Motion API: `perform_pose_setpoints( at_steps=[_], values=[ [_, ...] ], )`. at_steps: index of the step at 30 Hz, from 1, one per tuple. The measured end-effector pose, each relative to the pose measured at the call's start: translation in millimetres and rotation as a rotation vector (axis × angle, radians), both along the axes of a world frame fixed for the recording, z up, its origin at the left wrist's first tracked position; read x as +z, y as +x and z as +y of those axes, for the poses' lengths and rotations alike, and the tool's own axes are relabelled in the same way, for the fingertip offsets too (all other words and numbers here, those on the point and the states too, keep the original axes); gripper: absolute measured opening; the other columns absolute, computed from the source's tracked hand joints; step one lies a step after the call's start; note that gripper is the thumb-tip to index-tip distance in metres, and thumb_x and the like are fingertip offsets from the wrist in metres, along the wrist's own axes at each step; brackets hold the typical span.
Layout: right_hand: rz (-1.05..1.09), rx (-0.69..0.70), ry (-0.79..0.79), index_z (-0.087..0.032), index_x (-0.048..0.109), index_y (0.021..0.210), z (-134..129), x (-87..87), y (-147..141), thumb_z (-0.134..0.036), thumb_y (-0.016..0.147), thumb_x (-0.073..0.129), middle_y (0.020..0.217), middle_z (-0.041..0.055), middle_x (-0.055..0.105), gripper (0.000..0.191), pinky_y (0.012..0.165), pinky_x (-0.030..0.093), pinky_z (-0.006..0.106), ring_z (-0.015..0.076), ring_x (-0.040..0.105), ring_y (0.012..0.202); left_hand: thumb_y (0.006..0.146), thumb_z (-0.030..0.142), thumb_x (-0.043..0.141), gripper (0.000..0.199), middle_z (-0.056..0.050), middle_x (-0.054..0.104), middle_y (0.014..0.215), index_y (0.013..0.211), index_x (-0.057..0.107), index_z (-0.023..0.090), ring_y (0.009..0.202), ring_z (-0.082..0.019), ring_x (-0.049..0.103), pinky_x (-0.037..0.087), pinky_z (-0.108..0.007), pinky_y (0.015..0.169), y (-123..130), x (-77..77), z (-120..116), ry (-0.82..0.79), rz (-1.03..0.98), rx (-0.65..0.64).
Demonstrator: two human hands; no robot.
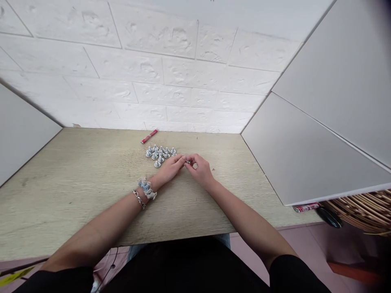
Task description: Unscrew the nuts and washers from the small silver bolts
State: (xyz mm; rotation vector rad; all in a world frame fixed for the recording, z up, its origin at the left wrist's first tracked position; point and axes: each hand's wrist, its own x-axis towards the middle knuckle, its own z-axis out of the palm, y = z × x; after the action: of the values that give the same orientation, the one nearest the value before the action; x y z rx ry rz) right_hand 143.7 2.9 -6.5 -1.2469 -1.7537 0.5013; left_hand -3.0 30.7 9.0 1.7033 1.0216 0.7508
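My left hand (170, 167) and my right hand (200, 169) meet over the middle of the table, fingertips nearly touching. Between them is a small silver metal piece, apparently a bolt (187, 162), mostly hidden by the fingers. The right thumb and fingers pinch it, and the left fingertips close on its other side. Just left of my hands stands a cluster of several silver bolts with wide washers (161, 159), threaded ends up. One bolt (157, 164) sits slightly nearer to me than the others. The left wrist carries a scrunchie and a chain bracelet.
A red tube-like stick (149, 136) lies behind the bolts on the wooden table (91, 175). A white brick-pattern wall (183, 97) closes the back, with grey panels on both sides. Beyond the right panel (305, 150) are another red stick (306, 207), a dark object and wicker-like coils.
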Motion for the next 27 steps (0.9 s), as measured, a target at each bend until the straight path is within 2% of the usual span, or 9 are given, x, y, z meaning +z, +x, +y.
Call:
perform_pose_setpoints(
  at_steps=[5,10,21,23,25,27],
  values=[
    [-0.019,0.021,0.014,-0.019,0.055,0.085,-1.0,-1.3,-1.2,-0.030,0.081,0.051,0.078,0.0014,0.060,0.012,0.070,0.045,0.027,0.0129,0.054,0.070,0.088,0.056,0.030,0.048,0.003,0.042,0.056,0.072,0.053,0.017,0.054,-0.012,0.038,0.032,-0.024,0.051,0.5,-1.2,-2.7,0.069,0.062,0.009],
    [-0.046,0.029,0.009,-0.020,0.057,0.087,-0.7,-2.4,-1.6,-0.032,0.083,0.051,0.081,0.0019,0.062,0.014,0.072,0.046,0.028,0.0136,0.056,0.072,0.089,0.057,0.023,0.053,0.001,0.042,0.053,0.063,0.048,0.017,0.054,-0.013,0.039,0.031,-0.025,0.051,0.7,1.1,-5.6,0.100,0.115,0.054],
    [-0.117,0.092,0.061,-0.022,0.062,0.103,-1.8,2.0,1.3,-0.027,0.088,0.045,0.100,0.0051,0.068,0.023,0.082,0.047,0.030,0.0150,0.061,0.089,0.088,0.053,0.027,0.049,0.001,0.041,0.050,0.058,0.043,0.019,0.052,-0.013,0.040,0.031,-0.026,0.051,3.4,-3.7,-2.0,0.058,0.121,0.173],
    [-0.175,0.042,-0.005,-0.021,0.064,0.091,-2.3,5.2,2.6,-0.032,0.087,0.048,0.088,0.0039,0.068,0.020,0.074,0.045,0.028,0.0150,0.061,0.079,0.089,0.052,0.027,0.049,0.001,0.042,0.050,0.057,0.043,0.019,0.052,-0.014,0.041,0.032,-0.027,0.052,4.4,-3.6,-2.3,0.077,0.162,0.194],
    [-0.253,-0.032,-0.087,-0.019,0.060,0.066,-3.3,8.7,4.7,-0.040,0.088,0.045,0.064,0.0020,0.062,0.034,0.060,0.039,0.026,0.0131,0.054,0.061,0.089,0.051,0.026,0.048,0.001,0.042,0.049,0.055,0.042,0.020,0.052,-0.014,0.042,0.032,-0.027,0.052,5.4,-4.6,-1.9,0.086,0.182,0.205],
    [-0.288,-0.087,-0.131,-0.019,0.050,0.051,-4.4,11.7,7.0,-0.045,0.090,0.038,0.050,0.0002,0.050,0.048,0.052,0.031,0.025,0.0108,0.043,0.050,0.089,0.051,0.026,0.048,0.001,0.041,0.049,0.055,0.040,0.020,0.051,-0.014,0.041,0.032,-0.027,0.052,6.2,-6.5,-0.7,0.080,0.169,0.214]
  ],
)
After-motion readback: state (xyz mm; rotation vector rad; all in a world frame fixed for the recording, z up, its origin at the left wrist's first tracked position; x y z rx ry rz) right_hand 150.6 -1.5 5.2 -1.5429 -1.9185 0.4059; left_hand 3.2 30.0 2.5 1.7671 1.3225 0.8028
